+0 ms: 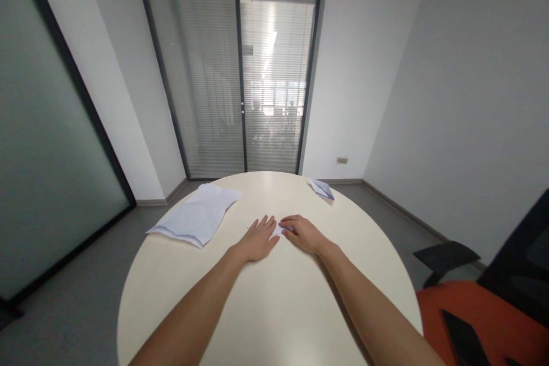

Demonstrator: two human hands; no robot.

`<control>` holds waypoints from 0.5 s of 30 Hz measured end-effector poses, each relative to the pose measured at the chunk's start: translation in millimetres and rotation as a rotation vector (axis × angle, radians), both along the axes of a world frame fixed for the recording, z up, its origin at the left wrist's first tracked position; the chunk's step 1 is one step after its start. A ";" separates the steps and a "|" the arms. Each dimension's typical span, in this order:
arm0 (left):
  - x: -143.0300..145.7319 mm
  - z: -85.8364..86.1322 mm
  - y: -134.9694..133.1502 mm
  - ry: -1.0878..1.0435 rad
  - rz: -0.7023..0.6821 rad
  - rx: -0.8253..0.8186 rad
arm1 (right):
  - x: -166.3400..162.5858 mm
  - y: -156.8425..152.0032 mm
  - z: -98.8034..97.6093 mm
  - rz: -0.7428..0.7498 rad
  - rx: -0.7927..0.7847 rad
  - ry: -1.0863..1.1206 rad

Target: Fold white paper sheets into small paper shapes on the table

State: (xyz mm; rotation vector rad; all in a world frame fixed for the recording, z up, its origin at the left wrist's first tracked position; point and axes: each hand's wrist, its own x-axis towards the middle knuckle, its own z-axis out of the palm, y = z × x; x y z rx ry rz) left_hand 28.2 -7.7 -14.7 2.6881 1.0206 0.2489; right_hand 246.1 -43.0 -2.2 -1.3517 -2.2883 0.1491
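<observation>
At the far left stood a big cloudy glass panel point(51, 154) with a black edge. Next came some white sheets point(199, 213), lying loosely on top of each other on the left side of the round, cream table point(274, 303). Behind the table were glass panes with blinds point(201, 86) in a dark frame. Near the middle of the table, the left hand point(257, 241) lay flat, with its fingers a little spread. It partly covered a small white paper point(277, 230), which sat between the two hands. The right hand point(303, 233) touched the other side of that paper with its fingers bent; I could not tell if it was pinching it. Farther back and to the right, a folded paper point(322, 189) lay near the table's edge. At the far right was a chair point(458, 309) with an orange seat and a black back.
</observation>
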 end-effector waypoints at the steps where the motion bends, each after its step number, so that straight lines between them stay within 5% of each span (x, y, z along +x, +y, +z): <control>1: 0.6 0.8 -1.5 0.026 0.010 -0.003 | 0.0 0.5 -0.4 -0.005 -0.004 0.002; 15: -3.0 16.9 -13.3 0.008 -0.122 0.032 | 5.1 4.7 -5.9 -0.058 -0.039 -0.032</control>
